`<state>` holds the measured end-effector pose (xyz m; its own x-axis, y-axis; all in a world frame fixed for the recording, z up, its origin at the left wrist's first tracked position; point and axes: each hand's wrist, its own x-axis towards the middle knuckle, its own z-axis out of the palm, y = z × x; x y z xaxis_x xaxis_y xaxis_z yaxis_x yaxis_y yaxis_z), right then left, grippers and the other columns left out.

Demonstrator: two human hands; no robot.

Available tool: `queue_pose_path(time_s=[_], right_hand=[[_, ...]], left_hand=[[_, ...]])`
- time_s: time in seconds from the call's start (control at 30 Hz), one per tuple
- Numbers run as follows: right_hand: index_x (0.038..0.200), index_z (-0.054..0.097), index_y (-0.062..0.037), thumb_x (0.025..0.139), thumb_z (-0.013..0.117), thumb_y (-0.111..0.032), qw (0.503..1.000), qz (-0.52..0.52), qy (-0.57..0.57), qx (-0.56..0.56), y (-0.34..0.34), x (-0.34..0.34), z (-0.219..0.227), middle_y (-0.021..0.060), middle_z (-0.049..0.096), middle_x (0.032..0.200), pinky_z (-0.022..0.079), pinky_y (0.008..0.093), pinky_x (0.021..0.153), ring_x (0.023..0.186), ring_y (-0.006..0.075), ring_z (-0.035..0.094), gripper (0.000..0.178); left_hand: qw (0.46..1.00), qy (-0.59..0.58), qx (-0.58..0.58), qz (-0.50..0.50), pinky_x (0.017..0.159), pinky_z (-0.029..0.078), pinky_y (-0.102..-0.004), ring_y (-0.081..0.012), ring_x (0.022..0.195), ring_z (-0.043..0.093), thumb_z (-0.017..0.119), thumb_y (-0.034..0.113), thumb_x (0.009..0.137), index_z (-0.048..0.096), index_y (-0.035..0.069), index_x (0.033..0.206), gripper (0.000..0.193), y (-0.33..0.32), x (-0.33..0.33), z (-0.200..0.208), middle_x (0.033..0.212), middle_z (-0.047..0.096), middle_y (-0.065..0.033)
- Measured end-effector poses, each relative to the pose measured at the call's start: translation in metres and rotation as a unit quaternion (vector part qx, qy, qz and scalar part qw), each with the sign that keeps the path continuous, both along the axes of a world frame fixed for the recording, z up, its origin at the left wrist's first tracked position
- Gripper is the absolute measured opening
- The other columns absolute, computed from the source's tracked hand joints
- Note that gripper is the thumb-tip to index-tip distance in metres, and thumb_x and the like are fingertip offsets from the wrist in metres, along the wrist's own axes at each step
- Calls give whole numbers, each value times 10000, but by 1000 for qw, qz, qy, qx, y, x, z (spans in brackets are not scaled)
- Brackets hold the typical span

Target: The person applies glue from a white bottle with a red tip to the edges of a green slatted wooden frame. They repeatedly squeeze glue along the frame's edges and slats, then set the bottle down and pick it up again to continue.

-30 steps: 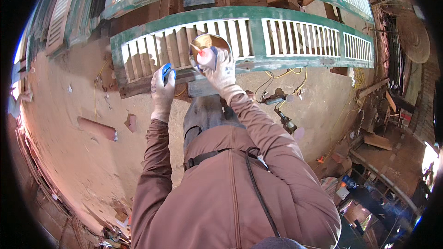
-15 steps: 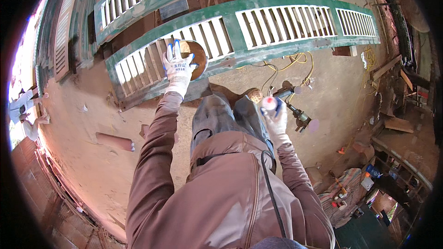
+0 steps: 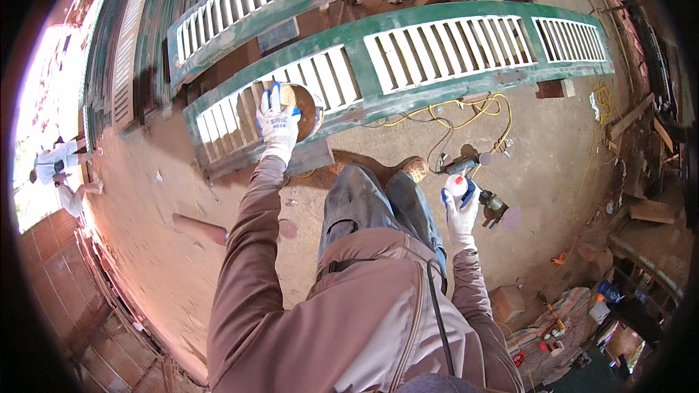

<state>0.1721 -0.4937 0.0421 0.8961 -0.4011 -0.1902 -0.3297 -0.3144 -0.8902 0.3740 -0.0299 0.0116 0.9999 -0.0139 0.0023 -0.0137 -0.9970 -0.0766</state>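
Note:
My left hand (image 3: 279, 125), in a white glove with blue fingertips, grips the near-left rim of a round tin (image 3: 319, 110). Its thumb lies over the inside and its fingers point up along the outer side. The tin has a brown inside and a pale tan patch (image 3: 289, 94) that I cannot identify. It is at the left end of a green shutter panel (image 3: 368, 65) with white slats. Lower on the right, my gloved right hand (image 3: 461, 217) is closed around a small white bottle (image 3: 456, 185) with a red tip, seen from above.
Two power tools (image 3: 494, 207) with round discs lie on the floor beyond my right hand, beside yellow cables (image 3: 502, 113). Another green shutter (image 3: 247, 11) lies farther off. Two people (image 3: 58, 164) are at far left. A striped cloth (image 3: 542, 342) with small items lies lower right.
The view has shifted, so the scene sits farther right and lower. My right hand has moved slightly right with the bottle. My left hand keeps its place at the tin.

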Motion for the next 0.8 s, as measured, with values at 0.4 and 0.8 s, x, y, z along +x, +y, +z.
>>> queue_pose_path(time_s=[0.4,0.8], right_hand=[[1341,535,-28,877,847,-173,996,-74,-15,-50,-130,-50,-4,125,646,1234,518,373,1003,1131,225,638,578],[1368,511,-45,927,769,-33,961,-262,-39,79,-219,-83,-17,85,608,1305,513,352,1038,1179,186,619,512]], left_hand=[[932,21,-156,325,1071,506,-445,-392,1301,621,747,259,913,638,166,1383,492,-22,-20,-16,1430,629,-230],[914,-74,-323,232,706,609,-381,-241,799,746,656,186,954,816,121,1070,208,-97,48,-23,944,794,-117]])
